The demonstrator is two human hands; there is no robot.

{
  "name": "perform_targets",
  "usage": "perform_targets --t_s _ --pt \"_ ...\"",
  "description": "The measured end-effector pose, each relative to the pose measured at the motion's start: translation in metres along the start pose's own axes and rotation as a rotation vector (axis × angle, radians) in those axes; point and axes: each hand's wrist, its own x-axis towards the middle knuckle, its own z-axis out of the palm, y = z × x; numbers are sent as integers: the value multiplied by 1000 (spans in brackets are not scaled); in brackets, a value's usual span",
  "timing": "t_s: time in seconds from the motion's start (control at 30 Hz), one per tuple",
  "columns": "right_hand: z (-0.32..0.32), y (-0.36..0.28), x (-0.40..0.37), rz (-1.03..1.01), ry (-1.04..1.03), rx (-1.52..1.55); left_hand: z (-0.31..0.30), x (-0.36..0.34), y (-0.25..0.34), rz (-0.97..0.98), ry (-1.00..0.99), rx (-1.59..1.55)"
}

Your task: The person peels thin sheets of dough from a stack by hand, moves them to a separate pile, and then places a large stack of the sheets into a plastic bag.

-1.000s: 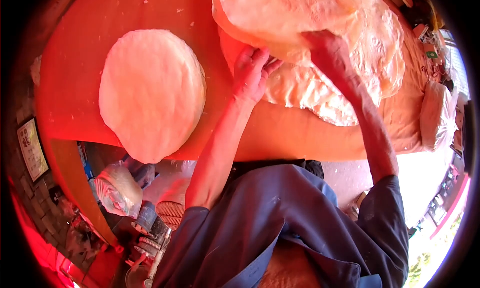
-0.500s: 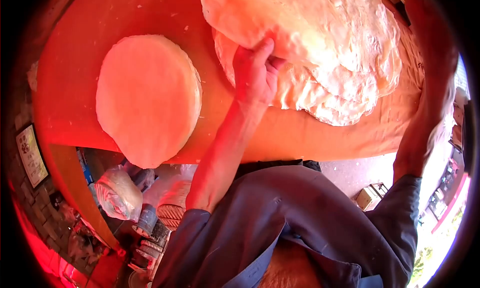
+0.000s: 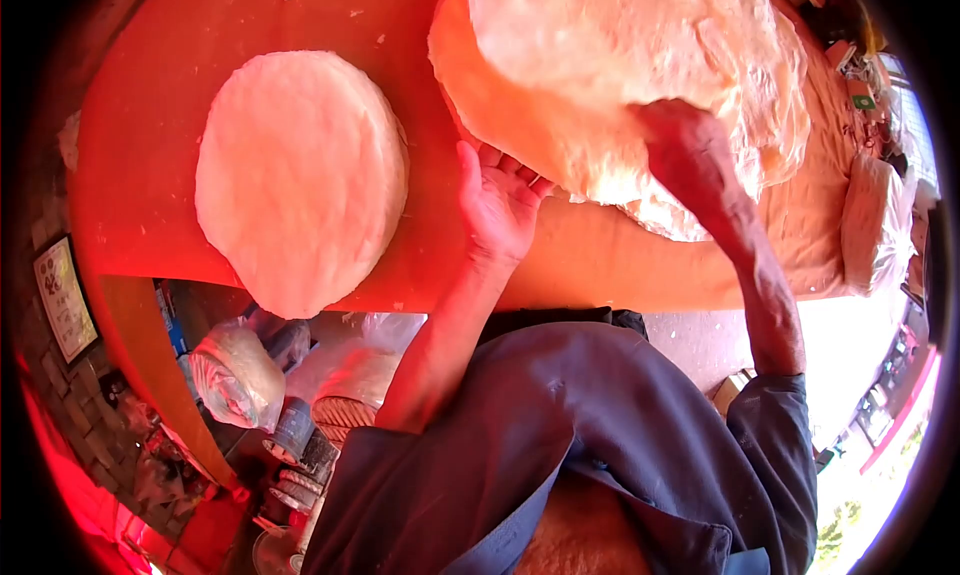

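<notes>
My left hand [image 3: 503, 203] lies palm up with its fingers spread, the fingertips at the lower left edge of a large, layered, pale dough-like sheet [image 3: 610, 65]. My right hand [image 3: 688, 140] is on top of that sheet near its lower middle; its fingers are blurred and partly hidden, so their grip cannot be made out. To the left, a separate flat, rounded pale piece [image 3: 300, 180] rests on the orange-red table covering [image 3: 620, 270], its lower tip reaching the front edge.
Beneath the table are a plastic-wrapped bundle [image 3: 237, 375] and a woven basket [image 3: 345, 415]. A framed card [image 3: 66, 300] stands at the far left. A wrapped white bundle [image 3: 875, 225] sits at the table's right end, near small items.
My left hand has gone from pinching the sheet's edge to lying opened beneath it. My right hand has come in from the far right onto the sheet. The view has shifted slightly.
</notes>
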Motion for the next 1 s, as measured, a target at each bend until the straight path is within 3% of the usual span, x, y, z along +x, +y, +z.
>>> perform_targets --t_s 0.1,0.17,0.23,0.3,0.4,0.5,0.6,0.7,0.87,0.97,1.0 --pt "10 -6 -8 41 -79 9 -5 11 6 40 -51 96" --pt "6 -9 3 20 -18 33 -11 15 6 48 -66 243" --pt "2 -24 16 92 -95 52 -7 21 8 78 -34 257" --pt "19 -20 9 47 -44 116 -1 24 14 115 -1 302" --pt "23 -19 10 50 -81 116 -10 32 24 114 152 591" --pt "19 -33 15 59 -76 110 -8 40 23 64 120 693" --pt "27 -51 10 9 112 186 0 42 8 108 101 546" --pt "9 -72 3 102 19 126 25 26 0 13 142 392" --pt "-26 -73 -15 232 100 204 44 -9 -22 -102 -64 260" --pt "-29 -31 -34 251 79 123 39 -25 -35 -180 -33 264" --pt "-43 -14 -30 365 1 45 19 -28 -41 -206 11 329"
